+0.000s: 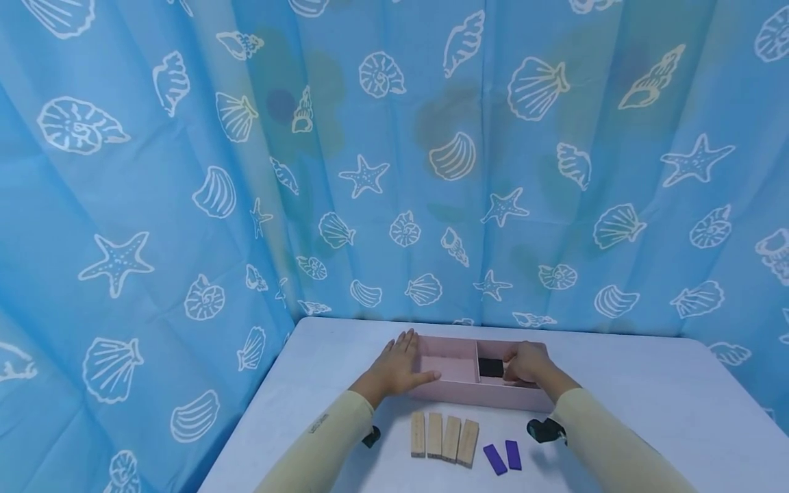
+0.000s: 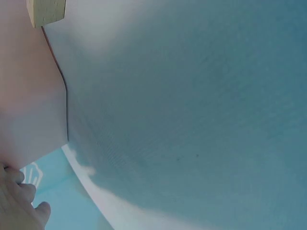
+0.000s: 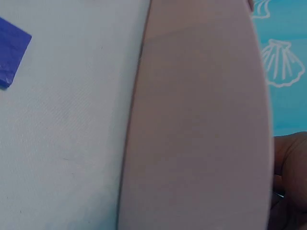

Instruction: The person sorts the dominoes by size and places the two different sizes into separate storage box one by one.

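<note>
In the head view, my left hand point(image 1: 397, 366) lies over the left end of a long, pale pink, open-topped box point(image 1: 474, 394), its fingers straight and the thumb spread wide along the front rim. My right hand point(image 1: 525, 363) reaches down into the box's right compartment, fingers bent; I cannot tell whether they hold anything. A flat black rectangular block point(image 1: 491, 368) sits in that compartment, just left of my right fingers. In front of the box, four pale wooden oblong blocks point(image 1: 434, 435) stand in a row on the white table point(image 1: 308, 390), with two small purple oblong blocks point(image 1: 495, 460) to their right.

In the left wrist view, my left fingers show at the box's far corner, and one wooden block's end enters above.

In the right wrist view, the box's wall partly hides my right hand; a purple block's corner shows at left.
</note>
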`<state>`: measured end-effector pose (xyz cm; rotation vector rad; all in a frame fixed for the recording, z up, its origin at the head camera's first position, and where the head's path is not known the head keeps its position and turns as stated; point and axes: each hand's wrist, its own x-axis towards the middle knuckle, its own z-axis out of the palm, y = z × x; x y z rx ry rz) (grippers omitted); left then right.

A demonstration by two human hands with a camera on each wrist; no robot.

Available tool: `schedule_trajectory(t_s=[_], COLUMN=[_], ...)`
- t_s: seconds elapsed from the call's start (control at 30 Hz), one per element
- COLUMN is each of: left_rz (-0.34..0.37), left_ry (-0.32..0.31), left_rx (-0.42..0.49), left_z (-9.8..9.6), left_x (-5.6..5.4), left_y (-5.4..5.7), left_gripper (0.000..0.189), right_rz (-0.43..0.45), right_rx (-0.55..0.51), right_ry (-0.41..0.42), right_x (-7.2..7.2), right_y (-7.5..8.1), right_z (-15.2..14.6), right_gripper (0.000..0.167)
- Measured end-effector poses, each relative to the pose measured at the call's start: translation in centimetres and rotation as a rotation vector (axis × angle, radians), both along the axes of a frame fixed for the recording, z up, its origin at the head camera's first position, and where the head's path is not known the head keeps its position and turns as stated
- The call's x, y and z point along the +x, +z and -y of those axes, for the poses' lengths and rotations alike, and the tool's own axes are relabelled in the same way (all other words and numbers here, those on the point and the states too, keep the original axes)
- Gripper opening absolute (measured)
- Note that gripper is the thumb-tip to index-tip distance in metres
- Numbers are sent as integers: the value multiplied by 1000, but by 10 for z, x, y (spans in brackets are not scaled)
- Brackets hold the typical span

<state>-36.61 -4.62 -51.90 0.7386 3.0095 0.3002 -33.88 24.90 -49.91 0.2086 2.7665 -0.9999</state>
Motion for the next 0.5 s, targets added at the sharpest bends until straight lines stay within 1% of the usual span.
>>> schedule_trajectory(t_s=[0.07, 0.17, 0.33, 0.5], left_rz=[-1, 2, -3, -6], left_ry=[4, 7, 1, -4], left_rx=[8, 10, 7, 11], left_z=[0, 0, 1, 2], left_x=[0, 0, 1, 0], left_y=[0, -1, -1, -1], left_gripper=[108, 108, 108, 108], right_rz=[2, -13, -43, -85], right_rx=[-10, -30, -59, -75], right_ry=[0, 32, 66, 80], right_x=[2, 7, 19, 24], right_y=[3, 9, 25, 28], right_z=[0, 0, 3, 4], right_gripper=[36, 36, 36, 39])
